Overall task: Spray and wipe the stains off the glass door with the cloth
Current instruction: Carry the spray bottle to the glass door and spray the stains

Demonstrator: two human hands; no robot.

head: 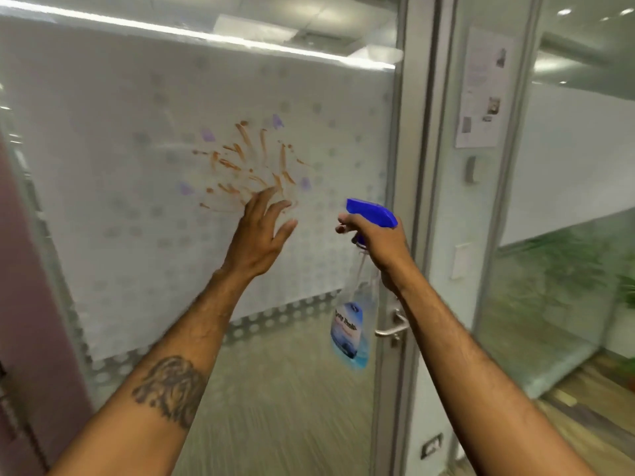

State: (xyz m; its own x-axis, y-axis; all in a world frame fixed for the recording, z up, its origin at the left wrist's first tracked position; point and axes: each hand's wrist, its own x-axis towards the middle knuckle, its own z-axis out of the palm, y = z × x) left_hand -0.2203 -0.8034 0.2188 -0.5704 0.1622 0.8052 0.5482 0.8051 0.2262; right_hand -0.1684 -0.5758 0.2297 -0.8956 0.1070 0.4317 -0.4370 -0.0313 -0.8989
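Observation:
Brown smeared stains (pixel 249 159) fan out over the frosted, dotted glass door (pixel 120 166) at about chest height. My left hand (pixel 261 231) is raised flat with fingers spread, its fingertips at the lower edge of the stains; it holds nothing. To the right, my right hand (pixel 372 240) grips the neck of a clear spray bottle (pixel 350 324) with a blue trigger head and a blue label, its nozzle facing left toward the glass. No cloth is in view.
A metal lever handle (pixel 391 326) sits on the door frame (pixel 409 201) just behind the bottle. A glass partition (pixel 567 269) with a taped paper notice (pixel 481 87) stands to the right. Wooden floor lies at the lower right.

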